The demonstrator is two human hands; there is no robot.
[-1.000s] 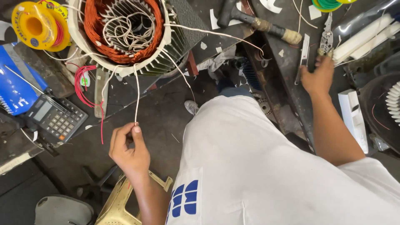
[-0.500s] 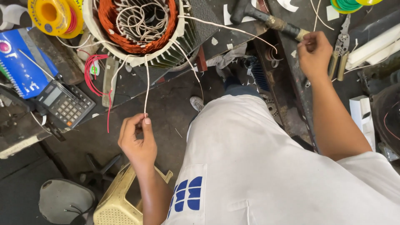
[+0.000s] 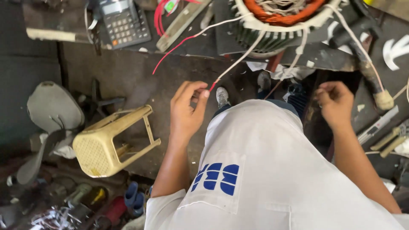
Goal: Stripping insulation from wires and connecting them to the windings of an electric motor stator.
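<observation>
Left hand [image 3: 186,111] raised in front of the white shirt [image 3: 272,170], fingers [image 3: 203,94] pinched shut on the near end of a white sleeved wire [image 3: 238,60] with a short red tip. Wire running up and to the right from that pinch to the motor stator [image 3: 281,25] at the far edge, taut and nearly straight. Stator seated on the dark counter [image 3: 200,44], finned grey body below, orange windings and pale lacing on top. A second white lead hanging from the stator's right side toward a wooden-handled tool [image 3: 375,85]. Right hand [image 3: 336,102] held just off the counter's near edge, well apart from the left, fingers curled loosely inward; cannot tell whether anything thin sits between them. A loose red wire [image 3: 179,44] lying across the counter left of the stator, its end dangling toward the left hand without touching. A calculator [image 3: 123,21] at the far left of the counter, a flat pale strip beside it. On the floor at left, a tipped yellow plastic stool [image 3: 108,142], with a grey fan blade [image 3: 51,110] farther left. A shoe [image 3: 221,97] visible just beyond the left hand. Small tools lying on the counter at the right edge.
</observation>
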